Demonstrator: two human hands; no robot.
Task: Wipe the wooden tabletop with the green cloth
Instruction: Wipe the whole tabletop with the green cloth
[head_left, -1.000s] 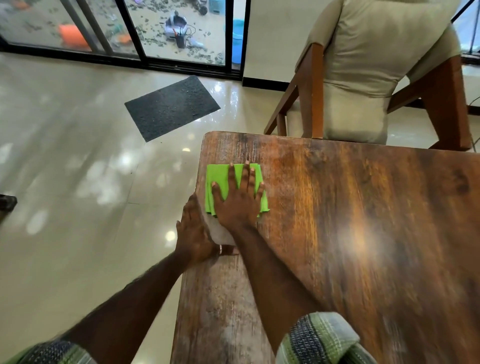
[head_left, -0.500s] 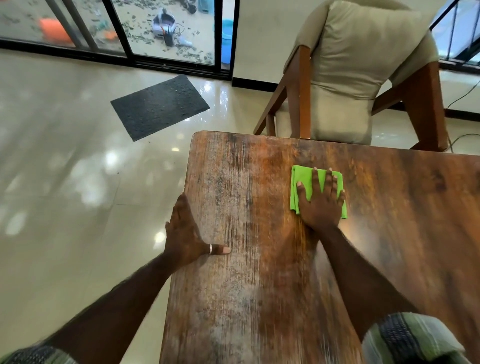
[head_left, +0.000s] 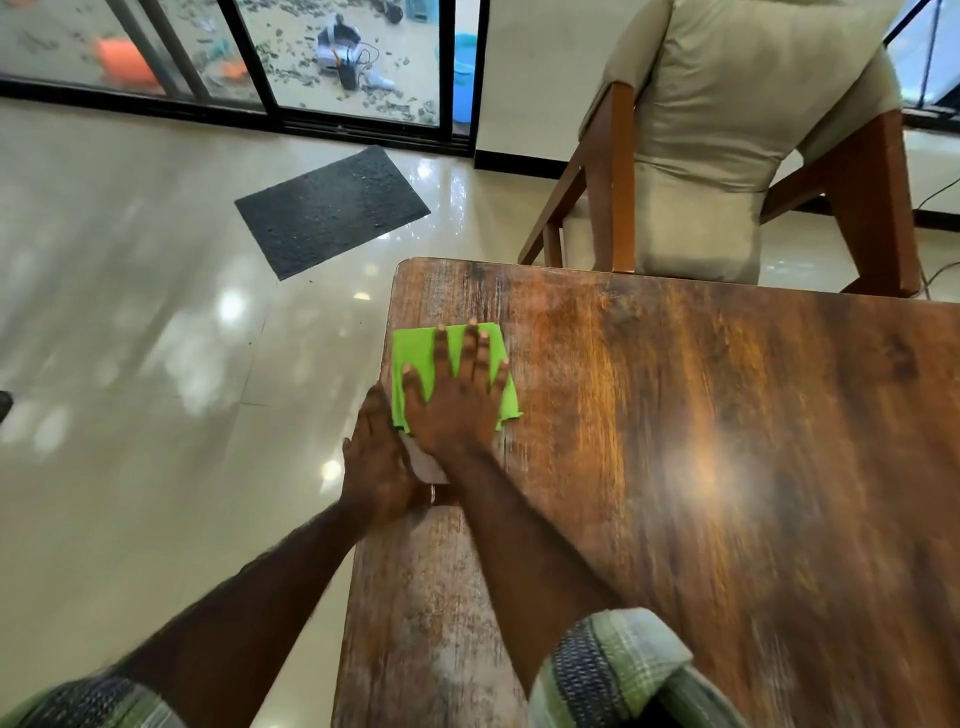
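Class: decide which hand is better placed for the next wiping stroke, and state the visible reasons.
Right. The right hand lies flat, fingers spread, on the green cloth near the left edge of the tabletop, probably ready to push it. The left hand rests on that edge beside the cloth.

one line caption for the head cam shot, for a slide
The right hand presses the green cloth flat at the left edge of the wooden tabletop, left hand rests on that edge.

Green cloth (head_left: 415, 353), brown streaked tabletop (head_left: 701, 441), dk grey mat (head_left: 332, 210), beige cushion (head_left: 727, 104).
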